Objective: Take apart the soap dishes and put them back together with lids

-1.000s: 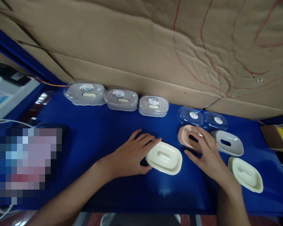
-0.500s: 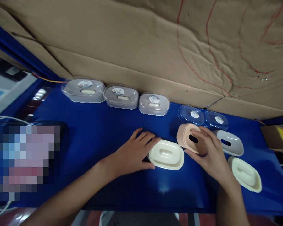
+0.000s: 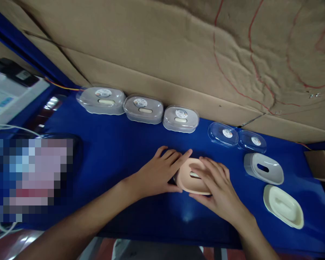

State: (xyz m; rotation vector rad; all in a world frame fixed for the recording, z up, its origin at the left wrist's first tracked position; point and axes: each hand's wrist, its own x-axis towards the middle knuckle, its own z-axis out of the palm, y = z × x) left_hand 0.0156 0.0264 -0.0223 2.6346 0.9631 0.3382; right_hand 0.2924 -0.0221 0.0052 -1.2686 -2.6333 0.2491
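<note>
A pink oval dish [image 3: 184, 182] with a slot in its floor sits over a cream dish, and a pale bit of it shows through the slot [image 3: 195, 175]. My right hand [image 3: 218, 182] grips the pink dish's right end, fingers along the far side and reaching inside, thumb at the near edge. At the left end, my left hand [image 3: 161, 171] wraps thumb and forefinger around the stacked pieces; the cream dish is almost wholly covered. Farther right lie a grey slotted dish [image 3: 276, 173] and another cream dish [image 3: 298, 216].
Three grey boxes with clear lids, a left one [image 3: 89, 99], a middle one [image 3: 154, 108] and a right one [image 3: 169, 121], line the cardboard wall [image 3: 141, 43]. Two loose clear lids [image 3: 218, 135] lie right of them. A blue cloth [image 3: 111, 141] covers the table. A cardboard box [image 3: 318, 164] stands at right.
My right hand has brought the pink dish leftward and set it over the cream dish. My left hand stays at the cream dish's left end. The view has shifted slightly.
</note>
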